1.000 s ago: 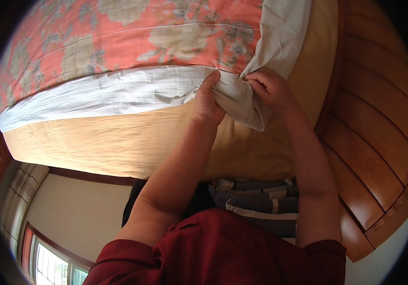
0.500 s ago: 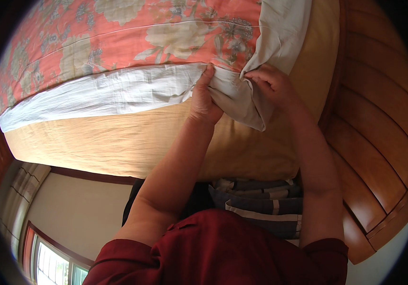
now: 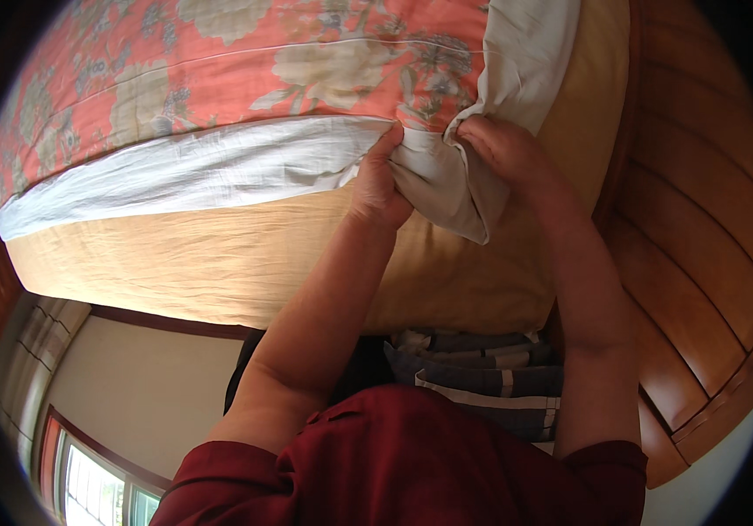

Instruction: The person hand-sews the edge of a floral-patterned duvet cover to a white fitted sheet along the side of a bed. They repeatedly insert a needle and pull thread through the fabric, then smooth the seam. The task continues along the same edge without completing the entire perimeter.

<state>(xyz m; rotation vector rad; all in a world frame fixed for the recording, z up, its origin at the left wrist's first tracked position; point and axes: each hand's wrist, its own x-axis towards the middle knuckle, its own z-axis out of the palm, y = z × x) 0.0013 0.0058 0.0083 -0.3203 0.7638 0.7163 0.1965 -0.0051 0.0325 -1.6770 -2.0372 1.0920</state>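
Observation:
A coral floral quilt point(image 3: 210, 88) lies over the bed, with a white cloth border point(image 3: 210, 171) folded along its near edge and right side. My left hand point(image 3: 380, 182) grips the border near the corner, thumb on top at the seam with the floral cloth, its other fingers hidden beneath. Just to the right, my right hand point(image 3: 506, 151) is closed on the border where its two sides meet, its fingertips partly hidden in the cloth. Between and below the hands, a loose white corner flap point(image 3: 451, 197) hangs in folds.
Under the quilt is a tan bed sheet point(image 3: 219, 254). A slatted brown wooden headboard point(image 3: 692, 202) stands at the right. Dark striped folded bedding point(image 3: 490, 381) lies close to my body. A window point(image 3: 92, 482) and curtain point(image 3: 39, 368) are at the lower left.
My right hand has curled further around the border and shifted slightly right. My left thumb has slid a little to the right along the seam, and the gathered cloth moved with it.

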